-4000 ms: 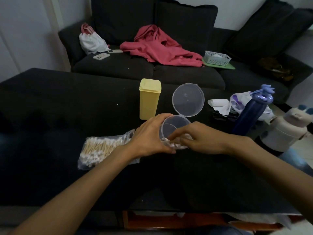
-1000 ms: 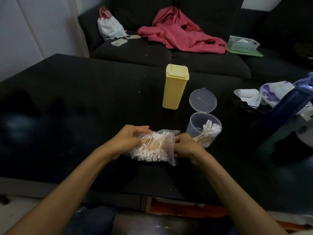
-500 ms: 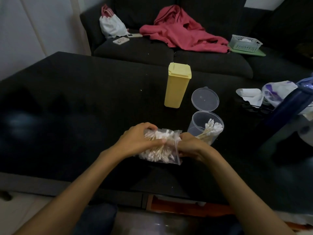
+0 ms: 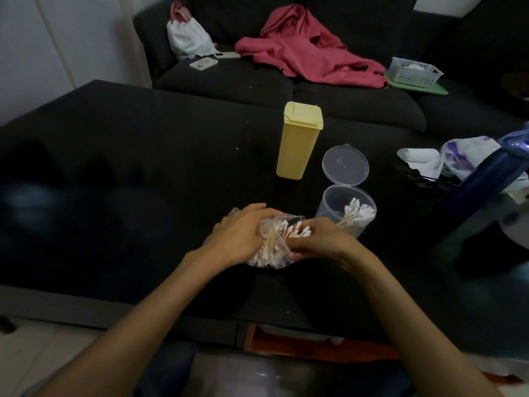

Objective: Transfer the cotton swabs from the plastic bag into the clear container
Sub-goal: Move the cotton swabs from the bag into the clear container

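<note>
Currently both hands, left hand [image 4: 239,234] and right hand [image 4: 320,239], have fingers curled gripping the plastic bag [image 4: 272,250] of cotton swabs [image 4: 286,232] on the surface [image 4: 143,181], just beside the open clear container [image 4: 345,210].

No text, label, brand or number can be read on any thing here; the picture is perhaps too dark and blurred.
</note>
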Action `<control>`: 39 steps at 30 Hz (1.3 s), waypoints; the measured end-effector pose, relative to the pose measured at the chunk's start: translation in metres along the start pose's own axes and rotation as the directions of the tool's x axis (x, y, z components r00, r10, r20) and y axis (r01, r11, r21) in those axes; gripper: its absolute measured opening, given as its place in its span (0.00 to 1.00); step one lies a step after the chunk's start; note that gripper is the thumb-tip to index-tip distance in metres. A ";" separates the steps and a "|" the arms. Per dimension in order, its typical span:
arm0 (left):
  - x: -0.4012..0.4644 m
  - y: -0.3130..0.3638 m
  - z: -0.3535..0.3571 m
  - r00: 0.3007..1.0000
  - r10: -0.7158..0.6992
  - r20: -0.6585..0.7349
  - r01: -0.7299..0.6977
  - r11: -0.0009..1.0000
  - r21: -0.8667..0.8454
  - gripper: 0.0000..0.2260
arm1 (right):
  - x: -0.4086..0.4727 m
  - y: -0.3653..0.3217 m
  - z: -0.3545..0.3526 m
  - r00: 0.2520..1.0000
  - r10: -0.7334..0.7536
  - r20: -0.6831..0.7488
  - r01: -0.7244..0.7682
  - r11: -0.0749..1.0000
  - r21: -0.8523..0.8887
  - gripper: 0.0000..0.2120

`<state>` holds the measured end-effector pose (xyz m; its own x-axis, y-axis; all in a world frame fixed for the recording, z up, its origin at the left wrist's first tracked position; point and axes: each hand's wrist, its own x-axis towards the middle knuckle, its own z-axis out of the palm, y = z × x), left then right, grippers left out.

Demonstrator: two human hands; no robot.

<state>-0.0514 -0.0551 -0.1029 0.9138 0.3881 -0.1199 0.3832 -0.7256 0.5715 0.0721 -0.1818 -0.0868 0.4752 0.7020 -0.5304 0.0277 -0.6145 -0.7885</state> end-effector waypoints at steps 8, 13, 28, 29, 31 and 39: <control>0.003 0.002 0.000 0.992 -0.077 0.098 0.080 0.996 -0.029 0.20 | 0.003 0.001 0.004 0.993 -0.118 -0.006 0.113 0.966 -0.233 0.04; 0.002 -0.002 0.001 0.995 -0.016 0.100 0.017 1.000 -0.009 0.28 | -0.002 -0.002 -0.007 0.999 -0.005 0.032 0.007 0.999 -0.054 0.06; 0.001 0.003 0.001 1.000 0.000 0.011 0.000 1.000 0.031 0.27 | -0.003 -0.002 -0.006 0.992 -0.084 -0.099 0.074 0.993 -0.092 0.02; 0.001 0.002 0.001 1.000 -0.005 0.005 0.005 0.999 0.032 0.27 | -0.005 -0.003 -0.007 0.987 -0.109 -0.122 0.097 0.990 -0.100 0.02; 0.002 0.001 0.000 1.000 -0.015 -0.003 0.015 0.999 0.042 0.28 | -0.007 -0.004 -0.009 0.973 -0.150 -0.174 0.129 0.984 -0.125 0.02; 0.008 -0.006 0.004 0.995 -0.078 -0.057 0.083 0.993 0.080 0.28 | -0.015 -0.006 -0.014 0.897 -0.312 -0.313 0.275 0.949 -0.155 0.03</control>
<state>-0.0459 -0.0500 -0.1111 0.8718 0.4754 -0.1183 0.4672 -0.7341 0.4927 0.0773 -0.1931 -0.0696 0.6929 0.7087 -0.1328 0.2934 -0.4454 -0.8459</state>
